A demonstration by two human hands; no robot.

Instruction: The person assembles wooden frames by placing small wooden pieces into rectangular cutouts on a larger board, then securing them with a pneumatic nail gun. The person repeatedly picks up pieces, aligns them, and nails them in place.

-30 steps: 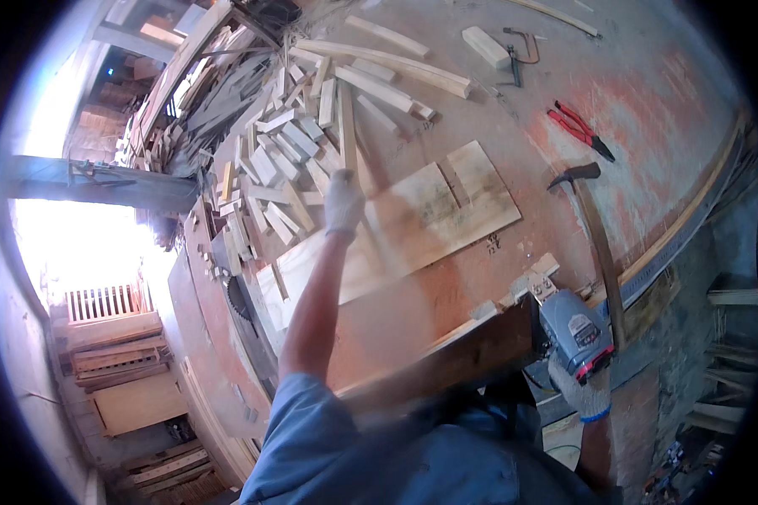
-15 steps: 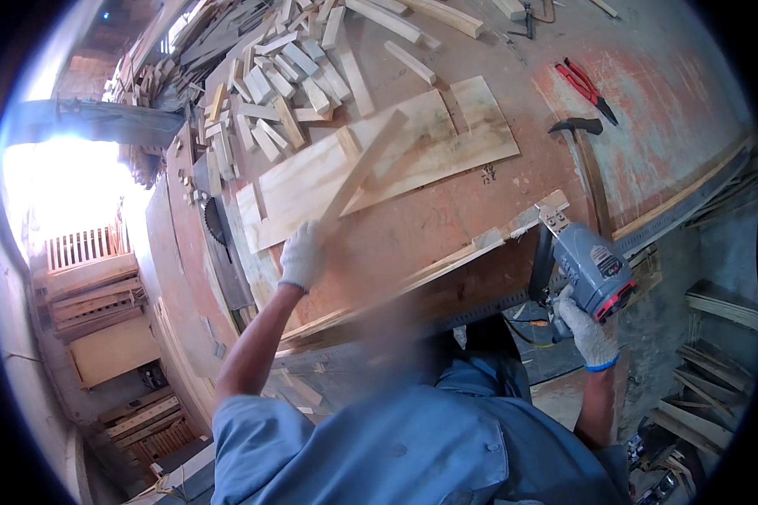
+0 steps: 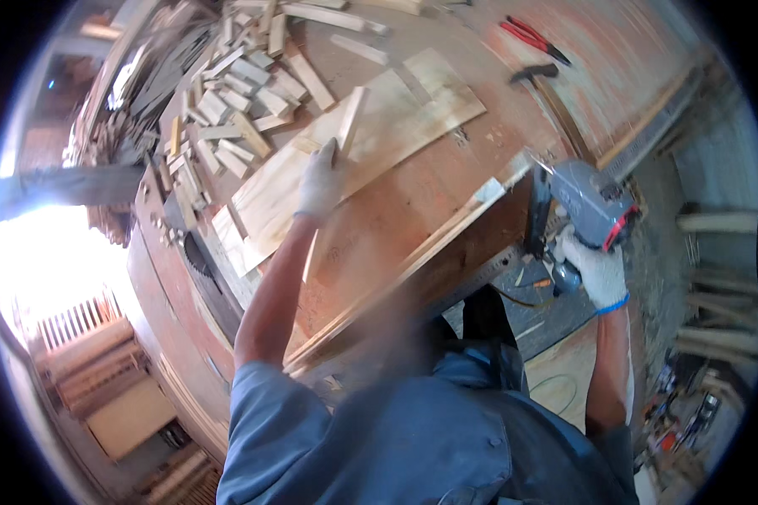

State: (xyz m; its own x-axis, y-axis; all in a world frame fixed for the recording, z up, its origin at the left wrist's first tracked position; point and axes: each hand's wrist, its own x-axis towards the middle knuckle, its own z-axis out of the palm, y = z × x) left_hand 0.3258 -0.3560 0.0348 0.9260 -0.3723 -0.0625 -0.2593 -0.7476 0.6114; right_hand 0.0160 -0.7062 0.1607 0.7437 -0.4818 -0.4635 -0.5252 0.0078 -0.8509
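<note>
My left hand (image 3: 320,187), in a white work glove, is closed around a narrow wooden strip (image 3: 353,116). The strip slants across a long pale plywood board (image 3: 269,200) on the workbench, its far end above my fingers and its near end below my wrist. Another short wood piece lies on the board just beyond my fingertips, partly hidden. On the right, my gloved right hand (image 3: 596,268) grips the handle of a grey nail gun (image 3: 588,202) with a red-trimmed end. The gun's nose is by the bench's front edge.
Many loose wood offcuts (image 3: 244,93) are heaped at the far left of the workbench (image 3: 379,219). A hammer (image 3: 560,114) and red-handled pliers (image 3: 532,38) lie at the far right. A toothed saw blade (image 3: 196,255) shows by the left side. Shelves of wood (image 3: 720,278) stand right.
My left hand has moved farther over the plywood board with the wooden strip, which is now turned steeper. My right hand still holds the nail gun near the edge. The whole view has shifted.
</note>
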